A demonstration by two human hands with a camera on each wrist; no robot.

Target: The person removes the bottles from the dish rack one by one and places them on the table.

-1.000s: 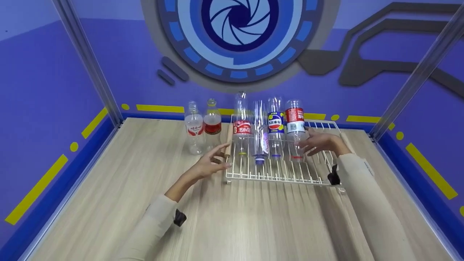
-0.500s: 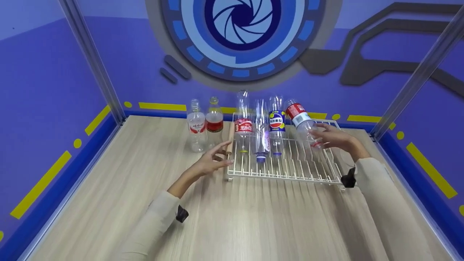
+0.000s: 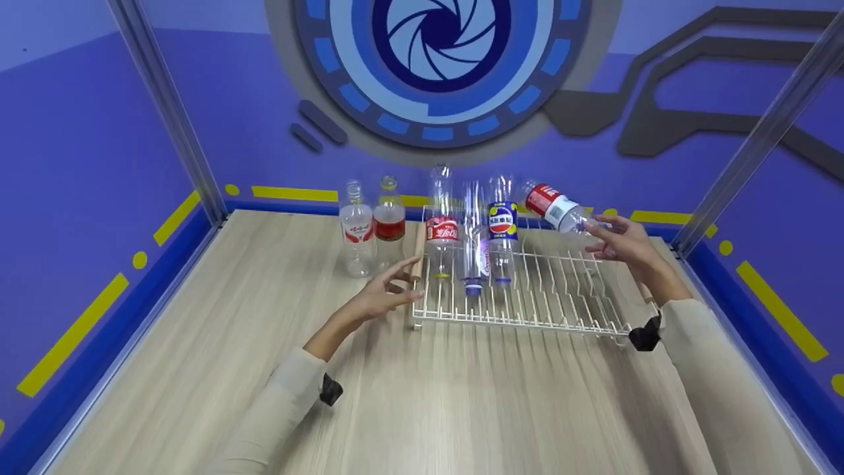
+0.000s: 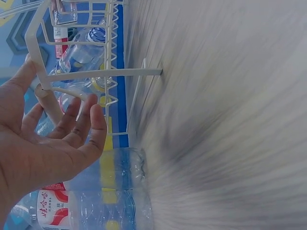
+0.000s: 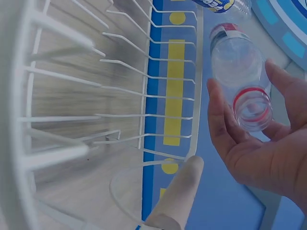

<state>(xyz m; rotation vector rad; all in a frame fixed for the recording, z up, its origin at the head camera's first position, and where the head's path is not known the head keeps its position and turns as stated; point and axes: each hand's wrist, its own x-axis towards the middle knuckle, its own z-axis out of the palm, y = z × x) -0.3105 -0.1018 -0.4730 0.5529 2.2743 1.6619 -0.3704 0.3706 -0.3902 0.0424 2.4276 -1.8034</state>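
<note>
The person's right hand (image 3: 626, 245) pinches the neck end of a red-and-white-labelled plastic bottle (image 3: 557, 210) between thumb and fingers, the palm turned toward it. From those fingertips the bottle runs away toward the back and left, its long axis slanting, its base pointing at the worktop (image 3: 428, 396)'s back edge and its red-ringed mouth back at the hand. It is over the back right part of a white wire rack (image 5: 198, 96), and from the right wrist it looks held apart from the wires. The right hand is the nearer one; the left hand (image 3: 376, 300) is well apart from the bottle, its fingers spread and loosely bent at the rack's left wooden handle (image 3: 419, 247), the thumb by the front left corner. The rack stands near the worktop's back edge, right of the middle. On its left half lie a Coca-Cola bottle (image 3: 442, 229), a blue-capped bottle (image 3: 475, 254) and a Pepsi bottle (image 3: 503, 221), side by side, neck ends toward the rack's front edge. Left of the rack, a Wahaha bottle (image 3: 358, 231) and a dark-red-labelled bottle (image 3: 390, 227) stand upright near the back edge. The held bottle is see-through, and I make out no drink inside.
</note>
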